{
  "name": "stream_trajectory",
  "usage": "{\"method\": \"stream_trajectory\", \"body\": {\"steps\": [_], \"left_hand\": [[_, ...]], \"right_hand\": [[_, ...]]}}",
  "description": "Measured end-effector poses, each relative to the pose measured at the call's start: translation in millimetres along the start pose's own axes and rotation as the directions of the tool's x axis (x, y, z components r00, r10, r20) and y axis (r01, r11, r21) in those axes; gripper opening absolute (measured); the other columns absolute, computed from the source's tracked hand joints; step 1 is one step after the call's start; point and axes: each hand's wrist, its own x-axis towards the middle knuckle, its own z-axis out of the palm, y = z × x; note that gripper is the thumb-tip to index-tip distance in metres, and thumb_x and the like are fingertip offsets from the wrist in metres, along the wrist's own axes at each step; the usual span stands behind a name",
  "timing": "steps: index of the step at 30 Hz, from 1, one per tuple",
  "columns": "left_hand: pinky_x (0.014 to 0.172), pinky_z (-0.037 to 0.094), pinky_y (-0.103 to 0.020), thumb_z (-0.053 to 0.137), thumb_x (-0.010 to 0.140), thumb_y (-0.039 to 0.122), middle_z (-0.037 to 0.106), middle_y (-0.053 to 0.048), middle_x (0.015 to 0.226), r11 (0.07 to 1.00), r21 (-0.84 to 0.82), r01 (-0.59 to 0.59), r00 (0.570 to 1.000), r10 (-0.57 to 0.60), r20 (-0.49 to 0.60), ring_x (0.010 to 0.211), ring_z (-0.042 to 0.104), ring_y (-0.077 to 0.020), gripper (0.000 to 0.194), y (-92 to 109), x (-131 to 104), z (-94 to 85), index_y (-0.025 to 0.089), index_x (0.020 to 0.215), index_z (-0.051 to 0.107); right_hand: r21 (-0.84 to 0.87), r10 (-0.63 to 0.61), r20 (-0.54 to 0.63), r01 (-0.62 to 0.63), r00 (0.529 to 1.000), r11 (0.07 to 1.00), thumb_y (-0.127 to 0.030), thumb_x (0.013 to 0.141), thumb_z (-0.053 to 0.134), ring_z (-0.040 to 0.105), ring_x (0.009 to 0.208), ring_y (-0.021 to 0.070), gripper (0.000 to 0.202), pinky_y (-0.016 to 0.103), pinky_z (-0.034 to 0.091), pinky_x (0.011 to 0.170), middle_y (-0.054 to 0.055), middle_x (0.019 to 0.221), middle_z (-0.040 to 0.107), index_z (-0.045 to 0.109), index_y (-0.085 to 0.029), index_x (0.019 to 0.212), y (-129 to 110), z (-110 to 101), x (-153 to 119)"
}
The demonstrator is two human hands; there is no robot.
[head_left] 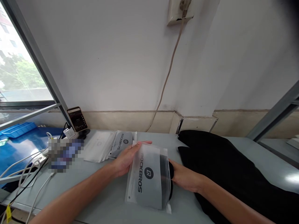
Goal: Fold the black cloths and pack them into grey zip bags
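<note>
My left hand (127,158) grips the far left edge of a frosted zip bag (135,183) printed with ROCKBROS, thumb on top. A grey printed card (154,186) shows through the plastic. At the bag's right-hand opening, my right hand (183,175) is closed on folded black cloth (171,170), partly inside the bag; its fingertips are hidden. The bag is tilted up off the table. Right of my right hand lies a large spread of black fabric (217,161).
Behind my left hand lie a stack of clear bags (99,146) and another grey ROCKBROS card (121,143). A phone on a stand (77,119), a blurred-out item (65,155) and tangled white cables (30,169) are at the left. A cord (171,62) hangs down the wall.
</note>
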Motion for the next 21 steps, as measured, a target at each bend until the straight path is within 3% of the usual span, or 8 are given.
{"method": "stream_trajectory", "body": {"steps": [4, 8, 11, 14, 16, 18, 21], "left_hand": [[0.09, 0.056, -0.037, 0.07, 0.089, 0.066, 0.074, -0.013, 0.121, 1.0, -0.029, 0.006, 0.999, -0.007, -0.052, 0.111, 0.07, -0.0282, 0.061, -3, 0, 5.0, 0.02, 0.13, 0.069], [0.094, 0.055, -0.037, 0.084, 0.083, 0.05, 0.075, -0.015, 0.119, 0.999, 0.022, -0.024, 0.998, 0.023, 0.063, 0.108, 0.071, -0.0271, 0.052, -8, 3, 7.1, 0.015, 0.119, 0.071], [0.095, 0.055, -0.037, 0.086, 0.082, 0.046, 0.075, -0.014, 0.119, 0.993, 0.098, -0.066, 0.989, 0.053, 0.135, 0.109, 0.072, -0.0264, 0.048, -11, 2, 7.3, 0.016, 0.116, 0.071], [0.095, 0.056, -0.038, 0.083, 0.085, 0.048, 0.076, -0.012, 0.119, 0.979, 0.17, -0.112, 0.98, 0.081, 0.181, 0.11, 0.071, -0.0269, 0.045, -13, -1, 8.8, 0.018, 0.117, 0.071], [0.095, 0.056, -0.039, 0.081, 0.086, 0.05, 0.076, -0.012, 0.118, 0.97, 0.206, -0.127, 0.983, 0.094, 0.16, 0.109, 0.072, -0.0277, 0.044, -13, -2, 10.2, 0.018, 0.116, 0.073], [0.094, 0.057, -0.04, 0.081, 0.085, 0.051, 0.077, -0.012, 0.114, 0.966, 0.221, -0.133, 0.989, 0.116, 0.088, 0.106, 0.073, -0.0284, 0.043, -14, -1, 10.6, 0.017, 0.111, 0.075], [0.092, 0.057, -0.041, 0.081, 0.084, 0.051, 0.078, -0.012, 0.109, 0.971, 0.176, -0.164, 0.982, 0.177, -0.063, 0.103, 0.074, -0.0286, 0.043, -17, 6, 8.9, 0.016, 0.109, 0.075]], "right_hand": [[0.166, -0.071, -0.167, 0.099, 0.983, 0.981, -0.036, 0.071, 0.094, 0.077, 0.099, 0.0293, 0.04, 0.041, 0.063, 0.089, 0.008, 0.103, 0.083, 0.078, -0.024, 0.105, -3, 5, 9], [0.282, -0.087, -0.337, 0.189, 0.938, 0.941, -0.043, 0.075, 0.091, 0.077, 0.096, 0.0311, 0.034, 0.041, 0.064, 0.084, 0.009, 0.095, 0.084, 0.078, -0.021, 0.098, -6, -1, 16], [0.297, -0.052, -0.265, 0.133, 0.963, 0.946, -0.049, 0.074, 0.089, 0.077, 0.091, 0.0305, 0.039, 0.04, 0.064, 0.081, 0.01, 0.093, 0.084, 0.079, -0.019, 0.097, -7, -5, 12], [0.164, -0.027, -0.121, 0.047, 0.992, 0.985, -0.048, 0.073, 0.091, 0.077, 0.086, 0.0288, 0.043, 0.038, 0.063, 0.077, 0.009, 0.095, 0.084, 0.079, -0.02, 0.104, -7, -2, 6], [0.02, -0.087, -0.1, 0.089, 0.991, 0.996, -0.046, 0.075, 0.09, 0.077, 0.086, 0.0281, 0.042, 0.036, 0.061, 0.076, 0.007, 0.094, 0.084, 0.079, -0.021, 0.107, -7, 0, 5], [-0.09, -0.16, -0.166, 0.147, 0.973, 0.985, -0.048, 0.076, 0.088, 0.076, 0.081, 0.0272, 0.039, 0.035, 0.06, 0.073, 0.008, 0.09, 0.083, 0.08, -0.02, 0.102, -7, 1, 8], [-0.079, -0.197, -0.299, 0.181, 0.934, 0.98, -0.054, 0.077, 0.086, 0.073, 0.074, 0.0245, 0.042, 0.032, 0.057, 0.067, 0.008, 0.085, 0.082, 0.08, -0.017, 0.095, -6, -2, 15]]}}
